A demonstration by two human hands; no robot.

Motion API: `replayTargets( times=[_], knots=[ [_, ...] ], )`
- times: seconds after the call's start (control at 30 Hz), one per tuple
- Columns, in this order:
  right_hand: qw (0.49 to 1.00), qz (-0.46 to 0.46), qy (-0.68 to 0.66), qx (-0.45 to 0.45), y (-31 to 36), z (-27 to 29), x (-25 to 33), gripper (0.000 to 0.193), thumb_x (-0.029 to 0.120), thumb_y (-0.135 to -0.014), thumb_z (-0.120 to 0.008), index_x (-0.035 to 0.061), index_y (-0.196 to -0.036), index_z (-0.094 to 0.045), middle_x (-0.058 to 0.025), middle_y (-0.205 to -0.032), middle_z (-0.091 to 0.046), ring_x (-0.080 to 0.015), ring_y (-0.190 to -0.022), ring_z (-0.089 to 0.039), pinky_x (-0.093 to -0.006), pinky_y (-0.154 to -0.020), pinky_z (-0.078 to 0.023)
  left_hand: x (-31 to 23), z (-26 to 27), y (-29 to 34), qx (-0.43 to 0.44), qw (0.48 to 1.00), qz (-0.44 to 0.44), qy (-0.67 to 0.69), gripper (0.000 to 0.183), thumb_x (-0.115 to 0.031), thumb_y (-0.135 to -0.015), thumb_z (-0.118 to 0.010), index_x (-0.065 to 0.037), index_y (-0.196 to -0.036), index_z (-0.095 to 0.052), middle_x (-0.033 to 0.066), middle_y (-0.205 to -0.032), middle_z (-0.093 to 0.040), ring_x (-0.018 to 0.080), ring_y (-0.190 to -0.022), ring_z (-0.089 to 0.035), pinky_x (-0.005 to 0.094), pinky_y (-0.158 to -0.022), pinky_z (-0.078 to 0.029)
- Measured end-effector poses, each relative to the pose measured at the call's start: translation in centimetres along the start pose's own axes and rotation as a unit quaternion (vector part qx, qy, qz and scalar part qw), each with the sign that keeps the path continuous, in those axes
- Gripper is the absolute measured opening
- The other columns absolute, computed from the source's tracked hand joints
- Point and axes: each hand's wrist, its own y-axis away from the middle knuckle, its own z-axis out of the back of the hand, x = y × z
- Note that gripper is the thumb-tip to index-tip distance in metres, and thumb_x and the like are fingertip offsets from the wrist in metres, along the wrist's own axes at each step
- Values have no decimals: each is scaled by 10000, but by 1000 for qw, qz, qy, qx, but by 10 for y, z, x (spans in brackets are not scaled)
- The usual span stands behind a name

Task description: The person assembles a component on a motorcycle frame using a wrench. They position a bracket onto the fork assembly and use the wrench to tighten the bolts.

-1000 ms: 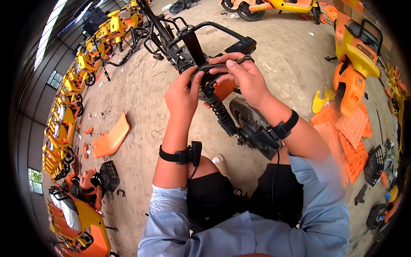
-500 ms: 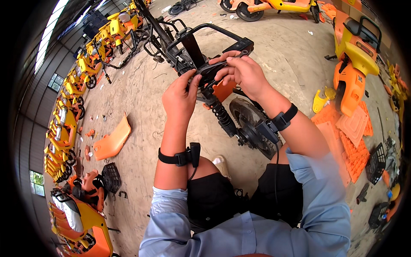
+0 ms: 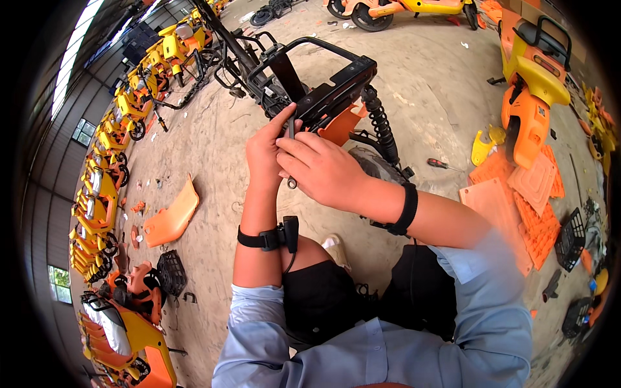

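Note:
A stripped scooter frame (image 3: 336,84) made of black metal stands before me, with a coil-spring shock absorber (image 3: 380,123) and a rear wheel partly behind my right forearm. My right hand (image 3: 323,167) is closed around a dark wrench (image 3: 292,183) held nearly upright; its ring end shows below the fingers. Against the near corner of the frame, my left hand (image 3: 264,152) has its index finger stretched up and its thumb close by. Whatever lies between them is hidden. The two hands touch at the wrench. An orange panel (image 3: 343,125) hangs under the frame.
A screwdriver (image 3: 437,163) lies on the floor to the right, near stacked orange panels (image 3: 498,200) and an orange-yellow scooter body (image 3: 530,116). A curved orange panel (image 3: 171,216) lies to the left. Rows of yellow scooters (image 3: 97,207) line the left wall. A black basket (image 3: 171,271) sits nearby.
My right hand has come down and left from the frame's top, turning the wrench from slanted across the frame to nearly upright beside my left hand. The left hand has barely moved.

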Motion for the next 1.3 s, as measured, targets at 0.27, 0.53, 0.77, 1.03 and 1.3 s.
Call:
replayTargets(
  times=[0.27,0.53,0.77,1.03,1.3],
  knots=[
    [985,-42,-154,-61,-7,14,-13,226,106,-982,-626,40,-1197,-642,-132,-1202,-672,-318,-1085,-649,-412,-910,-573,-4,-8,1,-119,988,-76,-56,302,-43,-930,-735,-91,-1226,-765,86,-911,-772,140,-808,-738,261,-702,-557],
    [791,-313,-524,-46,-15,37,-68,238,163,-1119,-415,16,-1281,-507,-140,-1256,-689,-170,-1051,-667,-315,-871,-558,-14,-10,-3,-125,977,-49,-163,255,-227,-902,-829,-96,-1120,-802,87,-799,-732,156,-679,-676,280,-622,-520],
    [725,-383,-572,-30,-28,39,-93,260,181,-1091,-427,23,-1275,-518,-210,-1245,-697,-196,-992,-689,-324,-853,-586,-12,-11,-5,-125,963,-89,-223,252,-239,-922,-818,-99,-1131,-804,79,-751,-713,131,-618,-633,275,-583,-486],
    [759,-372,-533,-39,-17,38,-86,241,176,-1105,-412,26,-1269,-506,-190,-1238,-706,-135,-911,-675,-280,-773,-557,-17,-8,-6,-112,963,-99,-226,253,-255,-918,-819,-122,-1133,-806,80,-746,-702,141,-603,-626,286,-570,-483],
    [996,-45,-56,44,9,25,-8,296,103,-893,-713,49,-1168,-618,-171,-1345,-616,-371,-1106,-640,-456,-923,-544,-25,-15,-2,-96,972,-33,-212,276,-240,-883,-834,-163,-1145,-798,92,-820,-745,185,-655,-677,297,-605,-525]
  ],
)
